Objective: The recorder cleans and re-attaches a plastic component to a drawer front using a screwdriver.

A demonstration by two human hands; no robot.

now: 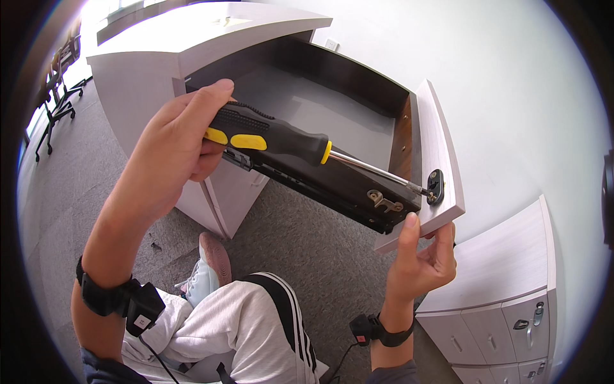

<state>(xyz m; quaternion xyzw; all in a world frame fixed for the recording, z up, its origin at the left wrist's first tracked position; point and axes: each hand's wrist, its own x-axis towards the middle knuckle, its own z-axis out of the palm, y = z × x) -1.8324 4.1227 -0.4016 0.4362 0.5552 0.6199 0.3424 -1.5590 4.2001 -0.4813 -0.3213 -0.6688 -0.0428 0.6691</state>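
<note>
My left hand (176, 137) grips the black-and-yellow screwdriver (281, 142) by its handle. The screwdriver's tip meets a small black fitting (435, 179) on the inner face of the pale wood drawer front (440, 137). My right hand (422, 262) holds that front's lower edge from below, thumb up, near the drawer's corner. The pulled-out drawer (329, 113) has dark sides and a grey bottom. A metal bracket (384, 202) sits on its near side, above a black slide rail (307, 192).
The drawer's pale wood cabinet (131, 96) stands ahead and left, against a white wall (492, 96). Another pale cabinet (486, 269) with several doors stands at lower right. Wheeled chairs (54, 112) are at far left on grey carpet (57, 217). My bent leg and shoe (214, 262) are below the drawer.
</note>
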